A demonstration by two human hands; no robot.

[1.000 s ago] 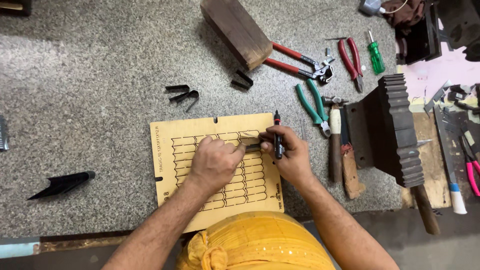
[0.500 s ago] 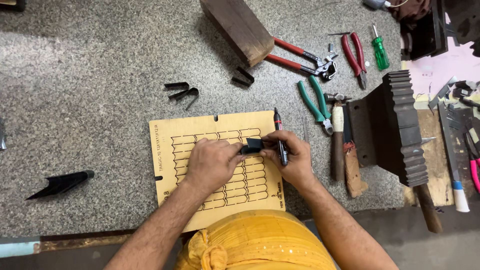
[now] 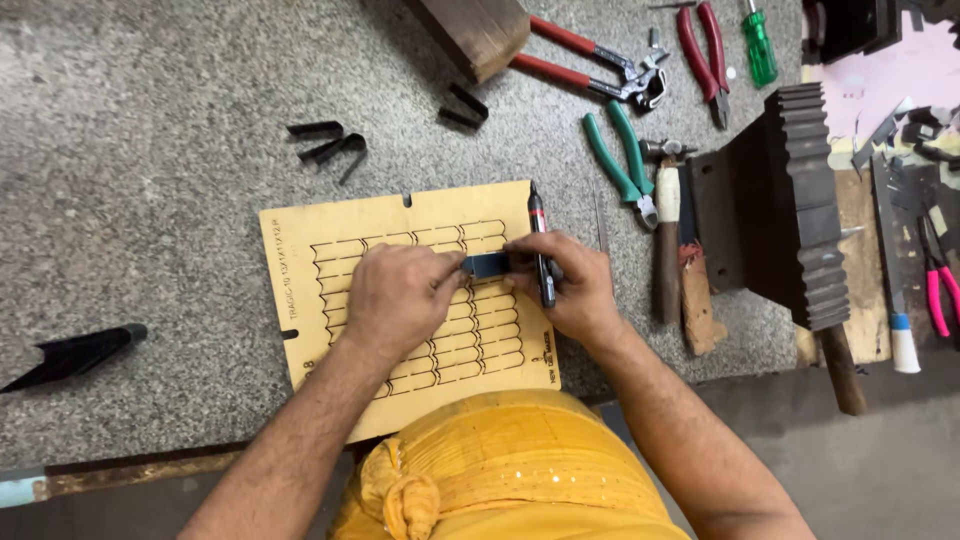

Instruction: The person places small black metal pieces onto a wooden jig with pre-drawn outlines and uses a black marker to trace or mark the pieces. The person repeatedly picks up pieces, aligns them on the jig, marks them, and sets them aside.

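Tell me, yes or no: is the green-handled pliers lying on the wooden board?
No, the green-handled pliers lie on the stone bench, right of the wooden board.

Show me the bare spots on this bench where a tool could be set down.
Widest bare stone: far left, above the board and left of the black clips. A smaller patch lies left of the board, above the black wedge. Crowded: right of the board, with green pliers, hammer, red pliers and the metal block.
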